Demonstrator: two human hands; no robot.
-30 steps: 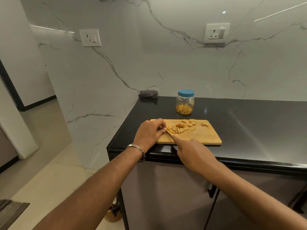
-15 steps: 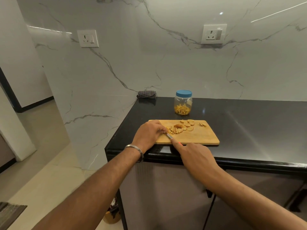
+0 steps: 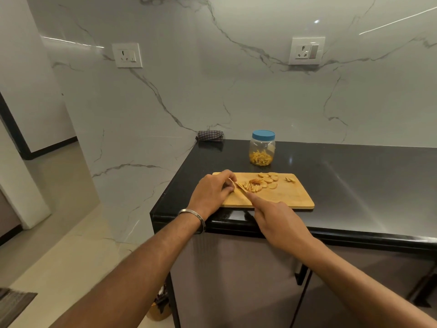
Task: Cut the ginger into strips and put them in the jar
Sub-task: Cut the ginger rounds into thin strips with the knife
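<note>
Blue-lidded jar [image 3: 262, 147], black counter [image 3: 354, 185]

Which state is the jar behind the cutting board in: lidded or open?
Lidded. The blue lid sits on the jar, with ginger strips covering only its bottom.

Your black glossy table [image 3: 354, 185] carries a wooden cutting board [image 3: 283, 197] at its front edge. Behind the board stands a clear jar [image 3: 262, 149] with a blue lid. Left of the jar, at the table's back corner, lies a folded checked cloth [image 3: 210, 135].
</note>
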